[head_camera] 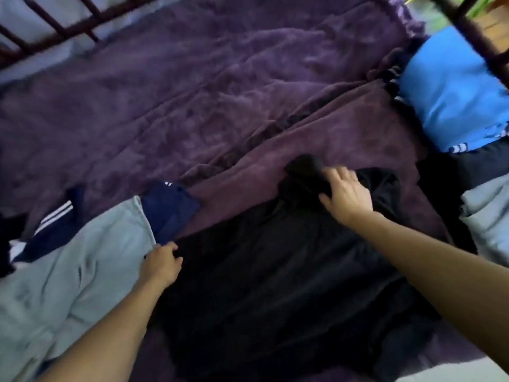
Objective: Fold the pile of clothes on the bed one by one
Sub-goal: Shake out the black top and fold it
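A black garment (264,271) lies spread on the purple blanket (192,92) in front of me. My left hand (162,261) grips its left edge with curled fingers, beside a pale grey-blue garment (77,266). My right hand (347,193) lies on the black garment's far part, fingers spread and fairly straight, next to a bunched black end (304,166). A navy garment with white stripes (165,210) lies at the left, partly under the pale one.
Folded clothes sit at the right: a bright blue piece (451,86) on dark ones, and a pale grey piece (490,216) nearer me. A dark metal bed frame (55,26) runs along the far left and top right.
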Action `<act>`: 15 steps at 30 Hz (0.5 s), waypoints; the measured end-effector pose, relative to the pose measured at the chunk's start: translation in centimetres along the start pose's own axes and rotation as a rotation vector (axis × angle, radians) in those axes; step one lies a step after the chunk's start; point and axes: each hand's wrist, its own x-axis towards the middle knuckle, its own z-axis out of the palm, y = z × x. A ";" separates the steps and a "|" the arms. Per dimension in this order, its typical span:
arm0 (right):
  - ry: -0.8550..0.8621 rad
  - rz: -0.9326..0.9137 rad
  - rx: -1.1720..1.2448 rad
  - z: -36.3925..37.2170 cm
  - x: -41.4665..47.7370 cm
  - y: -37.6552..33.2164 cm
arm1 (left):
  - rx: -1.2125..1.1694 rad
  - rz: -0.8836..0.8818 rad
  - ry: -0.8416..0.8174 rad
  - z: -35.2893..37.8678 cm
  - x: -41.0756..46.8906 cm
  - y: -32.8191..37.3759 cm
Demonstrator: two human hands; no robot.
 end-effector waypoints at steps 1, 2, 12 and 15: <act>-0.010 0.012 0.014 0.7 1.9 -1.2 | -0.007 -0.029 -0.028 1.3 0.4 -1.2; -0.044 0.058 0.012 1.3 3.7 -2.0 | -0.001 -0.052 -0.053 2.5 0.9 -2.1; 0.139 0.179 0.127 -2.8 12.3 -2.5 | -0.124 0.077 0.216 5.0 6.8 -4.3; 0.259 0.243 0.222 -3.8 15.0 -2.8 | 0.093 0.092 0.117 5.4 7.4 -4.1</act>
